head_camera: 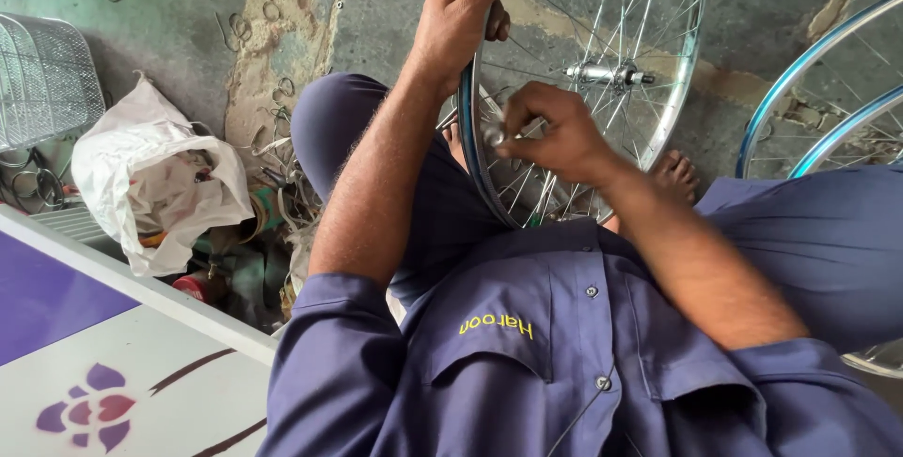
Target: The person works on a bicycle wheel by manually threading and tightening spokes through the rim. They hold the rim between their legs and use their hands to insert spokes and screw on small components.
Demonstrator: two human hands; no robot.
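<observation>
- Head view: left hand [458, 20] wraps the top of the bicycle wheel [658, 90] rim, fingers curled closed over it.
- Right hand [555, 133] pinches a small metal part [493, 135] against the rim, fingertips pressed together.
- Wheel stands upright between the knees.
- Bare concrete floor [179, 6]; white plastic bag [155, 175] left, more rims [828, 90] right.

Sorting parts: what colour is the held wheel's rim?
Shiny silver metal rim with a blue edge, in the head view.
</observation>
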